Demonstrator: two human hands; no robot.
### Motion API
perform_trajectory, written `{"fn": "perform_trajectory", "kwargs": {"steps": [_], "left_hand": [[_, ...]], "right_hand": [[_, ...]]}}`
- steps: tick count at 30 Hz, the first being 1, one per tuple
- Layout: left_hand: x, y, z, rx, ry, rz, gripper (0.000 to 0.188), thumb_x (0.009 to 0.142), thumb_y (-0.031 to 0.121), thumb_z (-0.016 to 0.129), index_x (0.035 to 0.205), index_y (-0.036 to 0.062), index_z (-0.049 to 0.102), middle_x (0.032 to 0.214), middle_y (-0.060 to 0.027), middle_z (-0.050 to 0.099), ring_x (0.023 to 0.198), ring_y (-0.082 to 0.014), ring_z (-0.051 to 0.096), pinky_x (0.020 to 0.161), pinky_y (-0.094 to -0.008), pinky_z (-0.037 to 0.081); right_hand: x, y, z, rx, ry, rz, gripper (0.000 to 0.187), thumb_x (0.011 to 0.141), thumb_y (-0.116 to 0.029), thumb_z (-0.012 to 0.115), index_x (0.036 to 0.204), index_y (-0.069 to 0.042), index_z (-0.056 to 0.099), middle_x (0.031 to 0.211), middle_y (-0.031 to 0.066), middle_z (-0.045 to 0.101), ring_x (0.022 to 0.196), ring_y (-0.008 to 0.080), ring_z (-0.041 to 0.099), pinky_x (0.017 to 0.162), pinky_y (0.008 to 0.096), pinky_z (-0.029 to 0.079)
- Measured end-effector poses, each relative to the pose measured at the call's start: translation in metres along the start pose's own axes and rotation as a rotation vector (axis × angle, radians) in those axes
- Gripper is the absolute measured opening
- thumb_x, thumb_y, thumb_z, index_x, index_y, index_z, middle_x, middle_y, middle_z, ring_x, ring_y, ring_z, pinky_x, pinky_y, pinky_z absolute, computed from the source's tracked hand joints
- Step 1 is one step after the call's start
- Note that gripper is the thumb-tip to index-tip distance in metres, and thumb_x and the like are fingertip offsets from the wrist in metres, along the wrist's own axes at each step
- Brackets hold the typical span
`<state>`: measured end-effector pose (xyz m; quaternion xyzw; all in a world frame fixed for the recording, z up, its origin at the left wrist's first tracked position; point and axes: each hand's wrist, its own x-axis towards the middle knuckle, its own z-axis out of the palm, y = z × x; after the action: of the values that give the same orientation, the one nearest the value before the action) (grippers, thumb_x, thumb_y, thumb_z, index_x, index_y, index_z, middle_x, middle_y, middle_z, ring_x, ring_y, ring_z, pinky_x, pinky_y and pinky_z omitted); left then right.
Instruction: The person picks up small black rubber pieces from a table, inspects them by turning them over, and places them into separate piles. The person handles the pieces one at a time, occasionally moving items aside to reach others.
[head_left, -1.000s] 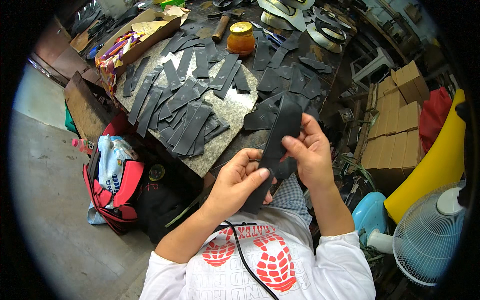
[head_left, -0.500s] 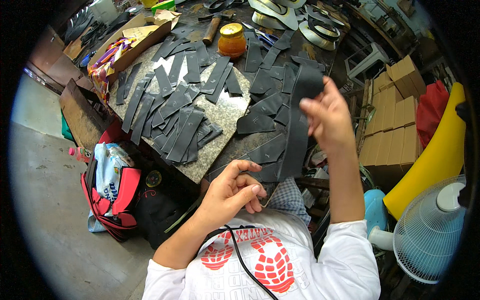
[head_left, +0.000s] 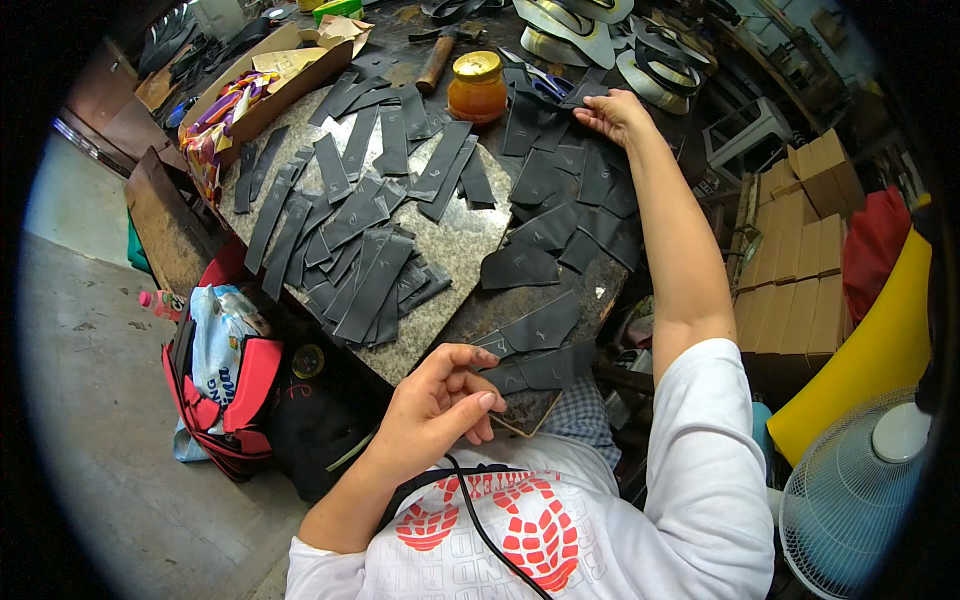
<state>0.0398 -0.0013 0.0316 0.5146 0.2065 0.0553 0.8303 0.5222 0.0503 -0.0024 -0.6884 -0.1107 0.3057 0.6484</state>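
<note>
My right hand (head_left: 612, 115) reaches to the far right part of the worktable, fingers closed on the edge of a black leather-like piece (head_left: 584, 95). Under and near it lie more flat black cut pieces with pale pen marks, some overlapping. My left hand (head_left: 445, 398) hovers at the table's near edge, in front of my shirt, with fingers loosely curled, thumb apart and nothing visible in it. Close to its fingertips rests a black cut piece (head_left: 540, 322), with another (head_left: 545, 368) nearer to me. On the speckled stone slab (head_left: 455, 270) many black strips (head_left: 370, 285) are heaped.
A jar of orange stuff (head_left: 476, 90) with a yellow lid stands behind the pieces, by a hammer (head_left: 436, 62) and scissors (head_left: 548, 82). Stacked cartons (head_left: 790, 270), a yellow sheet (head_left: 850, 350) and a fan (head_left: 850, 500) are at right; a black-and-red bag (head_left: 255, 385) is at left.
My right hand has moved away from me to the table's far side; the long black strip beside it earlier no longer stretches across the right pieces. My left hand has barely moved.
</note>
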Motion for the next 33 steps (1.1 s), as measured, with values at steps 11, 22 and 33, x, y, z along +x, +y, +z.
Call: {"fn": "perform_trajectory", "kwargs": {"steps": [11,22,33], "left_hand": [[0.005,-0.003,-0.002,0.002,0.004,0.014,0.037,0.094,0.002,0.060,0.127,0.0014,0.046,0.095,-0.0152,0.068,0.070,-0.0145,0.066,0.061,-0.0255,0.055],[0.003,-0.005,-0.002,0.019,0.013,0.004,0.032,0.095,0.003,0.059,0.125,-0.0021,0.048,0.095,-0.0094,0.067,0.073,-0.0089,0.063,0.063,-0.0219,0.052],[0.009,-0.019,0.008,0.226,0.072,0.142,0.023,0.094,0.004,0.062,0.116,-0.0021,0.056,0.096,-0.0089,0.066,0.079,-0.0098,0.065,0.064,-0.0229,0.055]], "right_hand": [[-0.030,-0.019,0.006,-1.528,0.288,-0.258,0.065,0.077,-0.056,0.076,0.121,-0.010,0.066,0.114,0.0128,0.070,0.108,0.0320,0.067,0.086,0.0462,0.052],[-0.078,-0.034,-0.046,-1.290,-0.210,-0.150,0.036,0.076,-0.032,0.080,0.104,-0.010,0.071,0.100,0.0115,0.071,0.094,0.0281,0.068,0.079,0.0417,0.053],[-0.106,0.015,-0.065,-1.632,0.092,-0.751,0.021,0.080,-0.026,0.072,0.096,-0.014,0.073,0.099,0.0069,0.070,0.093,0.0296,0.068,0.080,0.0426,0.054]]}}
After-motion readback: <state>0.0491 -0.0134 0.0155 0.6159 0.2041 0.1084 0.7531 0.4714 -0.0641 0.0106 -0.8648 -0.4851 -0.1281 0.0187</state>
